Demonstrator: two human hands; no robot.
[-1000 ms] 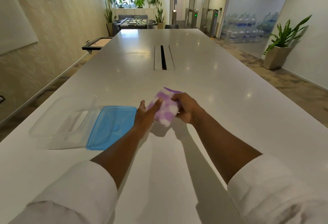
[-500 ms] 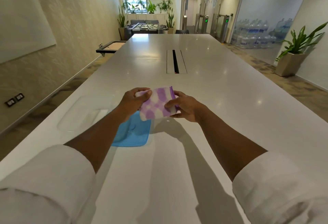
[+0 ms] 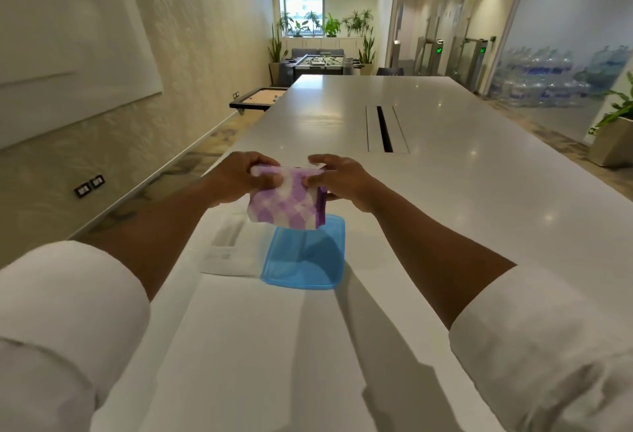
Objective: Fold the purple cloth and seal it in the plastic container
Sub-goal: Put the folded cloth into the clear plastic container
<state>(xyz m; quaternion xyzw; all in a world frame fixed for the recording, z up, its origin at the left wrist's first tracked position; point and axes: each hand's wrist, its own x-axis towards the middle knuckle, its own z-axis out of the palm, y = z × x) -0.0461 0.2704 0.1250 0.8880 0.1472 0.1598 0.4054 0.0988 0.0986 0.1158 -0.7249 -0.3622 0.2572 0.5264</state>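
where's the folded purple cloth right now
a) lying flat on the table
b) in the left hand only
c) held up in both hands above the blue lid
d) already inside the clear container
c: the purple cloth is pinched at its top edge between the left hand and the right hand, hanging in the air over the blue lid, not in the clear container beside the lid.

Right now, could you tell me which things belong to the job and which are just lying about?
Job: folded purple-and-white checked cloth, held by both hands; clear plastic container; blue plastic lid.

Lying about: potted plant; stacked water bottles; foosball table.
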